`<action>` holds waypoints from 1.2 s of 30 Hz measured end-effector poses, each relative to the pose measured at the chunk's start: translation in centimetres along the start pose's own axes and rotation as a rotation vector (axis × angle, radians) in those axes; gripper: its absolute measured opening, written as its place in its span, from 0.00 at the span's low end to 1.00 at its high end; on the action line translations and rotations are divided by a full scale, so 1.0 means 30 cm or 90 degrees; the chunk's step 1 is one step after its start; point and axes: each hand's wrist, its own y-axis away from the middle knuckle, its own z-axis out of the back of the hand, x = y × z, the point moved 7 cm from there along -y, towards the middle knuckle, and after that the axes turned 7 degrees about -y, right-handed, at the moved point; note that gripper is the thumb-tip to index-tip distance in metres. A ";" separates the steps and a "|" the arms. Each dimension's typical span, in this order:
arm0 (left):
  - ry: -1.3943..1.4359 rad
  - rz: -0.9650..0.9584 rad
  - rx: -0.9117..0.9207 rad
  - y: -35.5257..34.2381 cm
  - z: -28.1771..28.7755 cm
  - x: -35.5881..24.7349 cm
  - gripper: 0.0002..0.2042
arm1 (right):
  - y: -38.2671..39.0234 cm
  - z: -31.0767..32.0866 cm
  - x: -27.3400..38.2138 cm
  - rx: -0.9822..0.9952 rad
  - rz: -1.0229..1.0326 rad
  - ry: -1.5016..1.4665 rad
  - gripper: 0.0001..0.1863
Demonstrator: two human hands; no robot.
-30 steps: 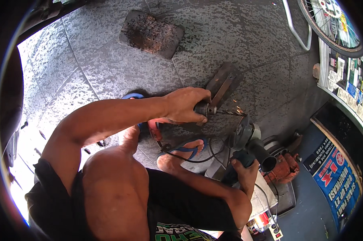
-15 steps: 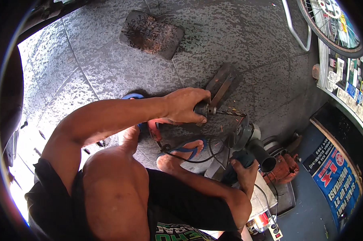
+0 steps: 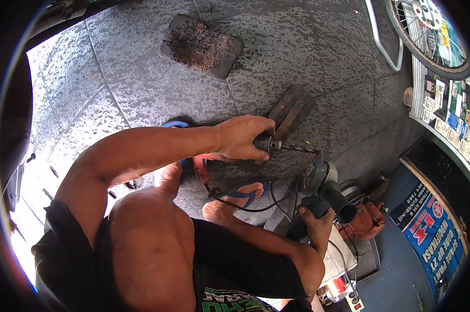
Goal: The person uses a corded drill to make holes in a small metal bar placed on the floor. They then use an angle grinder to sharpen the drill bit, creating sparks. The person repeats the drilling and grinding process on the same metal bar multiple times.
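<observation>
My left hand [image 3: 242, 136] grips the chuck [image 3: 267, 143] of a red electric drill [image 3: 200, 169], whose fluted bit [image 3: 302, 148] points right and meets the disc [image 3: 310, 169] of an angle grinder [image 3: 323, 179]. A small spark shows above the bit's tip. My right hand [image 3: 316, 223] is wrapped round the grinder's dark green body, thumb on top, just below a dark cylinder [image 3: 345, 209]. Behind my left hand a flat metal bar [image 3: 289, 117] lies on a dark slab [image 3: 305, 93]. Both tools' cords loop near my sandalled foot [image 3: 242, 195].
A charred block [image 3: 198, 47] lies on the tiled floor [image 3: 115, 62]. To the right are a bicycle wheel [image 3: 429, 39], sticker-covered board [image 3: 442, 119] and blue banner [image 3: 429, 236]. A red motor-like tool [image 3: 365, 223] rests beside the grinder. A power strip [image 3: 354, 301] is low right.
The view has shifted slightly, the floor and my left hand sitting a little further right. The sparks at the bit are fewer now. Both hands keep their holds.
</observation>
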 end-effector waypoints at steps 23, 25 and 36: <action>-0.019 -0.010 -0.005 0.002 -0.017 0.018 0.28 | 0.011 -0.008 0.017 -0.024 -0.011 -0.017 0.23; -0.021 -0.013 -0.003 0.001 -0.016 0.017 0.28 | 0.013 -0.009 0.027 -0.022 -0.009 -0.016 0.23; 0.000 0.007 0.018 0.000 -0.008 0.005 0.28 | -0.005 0.007 -0.029 -0.015 0.015 -0.037 0.19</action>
